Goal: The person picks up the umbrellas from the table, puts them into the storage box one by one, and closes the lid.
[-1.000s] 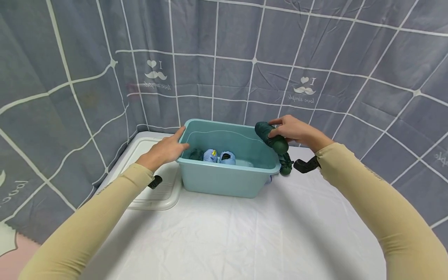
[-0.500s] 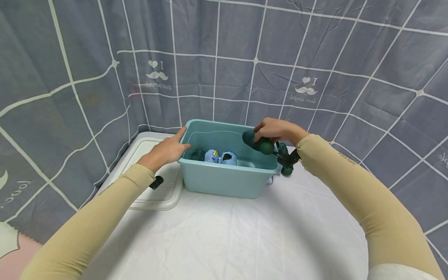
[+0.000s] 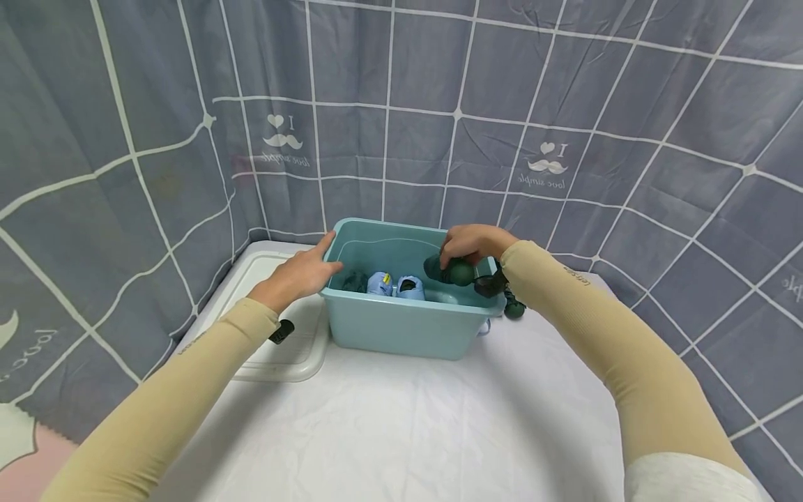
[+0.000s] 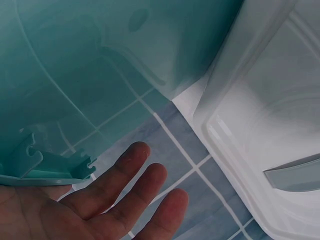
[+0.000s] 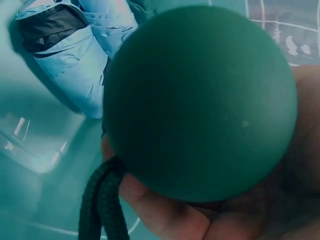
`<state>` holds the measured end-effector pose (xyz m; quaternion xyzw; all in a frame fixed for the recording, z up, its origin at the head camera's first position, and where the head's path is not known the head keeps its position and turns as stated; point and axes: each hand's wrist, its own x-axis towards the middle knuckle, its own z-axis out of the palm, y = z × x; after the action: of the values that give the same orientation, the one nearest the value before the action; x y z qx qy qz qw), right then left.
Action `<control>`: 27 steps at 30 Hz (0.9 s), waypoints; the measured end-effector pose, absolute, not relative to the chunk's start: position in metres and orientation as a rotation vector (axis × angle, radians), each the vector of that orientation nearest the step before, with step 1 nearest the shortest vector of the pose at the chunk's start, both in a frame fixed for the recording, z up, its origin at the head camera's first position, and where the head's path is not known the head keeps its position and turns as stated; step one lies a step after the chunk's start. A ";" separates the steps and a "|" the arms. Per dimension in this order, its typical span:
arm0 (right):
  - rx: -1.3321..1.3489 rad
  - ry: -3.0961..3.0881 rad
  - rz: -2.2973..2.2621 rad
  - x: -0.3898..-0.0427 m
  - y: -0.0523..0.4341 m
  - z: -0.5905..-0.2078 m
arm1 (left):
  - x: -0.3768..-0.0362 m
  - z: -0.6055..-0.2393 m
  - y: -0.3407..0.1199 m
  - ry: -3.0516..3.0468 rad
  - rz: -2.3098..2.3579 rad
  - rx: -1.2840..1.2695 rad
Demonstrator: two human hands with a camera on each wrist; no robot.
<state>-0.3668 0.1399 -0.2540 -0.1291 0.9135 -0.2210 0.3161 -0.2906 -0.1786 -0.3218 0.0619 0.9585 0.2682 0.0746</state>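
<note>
My right hand [image 3: 467, 244] grips a dark green folded umbrella [image 3: 461, 272] inside the right half of a teal plastic bin [image 3: 401, 324]. Its round end [image 5: 200, 105] and a cord loop [image 5: 102, 200] face the right wrist camera. My left hand [image 3: 300, 275] rests at the bin's left rim; the left wrist view shows several fingers [image 4: 165, 215] fairly straight outside the wall. Two light blue rolled bundles, probably folded umbrellas, lie in the bin: one blue bundle [image 3: 379, 284] left of the other blue bundle [image 3: 410, 288]. A dark green bundle [image 3: 355, 282] lies farther left.
A white lid [image 3: 291, 348] lies left of the bin on the white-covered table [image 3: 401, 425]. Beyond the bin's right end is another dark green item [image 3: 514, 308], partly hidden, with a bluish item [image 3: 484, 327] beside it. A grey checked curtain [image 3: 414, 139] hangs close behind.
My right hand has carried the green umbrella leftward and down, from over the bin's right rim into the bin. My left hand stays at the left rim.
</note>
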 end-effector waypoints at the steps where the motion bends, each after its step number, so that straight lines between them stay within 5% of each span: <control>1: -0.336 2.413 -0.560 -0.368 0.138 -0.256 | -0.290 -0.322 -0.179 2.875 0.807 0.185; 27: -0.209 2.336 -0.451 -0.381 0.112 -0.299 | -0.292 -0.324 -0.180 2.891 0.814 0.190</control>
<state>-0.3807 0.1117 -0.2987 -0.0814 0.9096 -0.1755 0.3678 -0.2916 -0.1797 -0.3245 0.0631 0.9586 0.2698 0.0660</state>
